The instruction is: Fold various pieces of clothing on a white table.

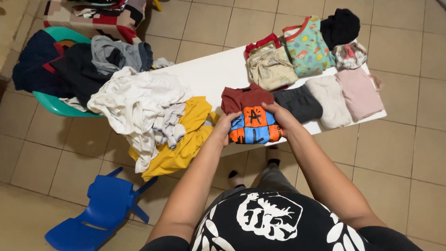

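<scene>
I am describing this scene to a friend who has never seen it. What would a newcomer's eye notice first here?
First, the dark red shirt with orange and blue squares, gripped by the left hand and right hand at the white table's near edge. Next, the loose heap of white clothes lying over a yellow garment at the table's left end. Then the folded clothes in rows at the right end, and the blue plastic chair tipped on the floor.

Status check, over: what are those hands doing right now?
Left hand and right hand both grip folded red shirt at table edge. Unfolded pile alongside.
</scene>
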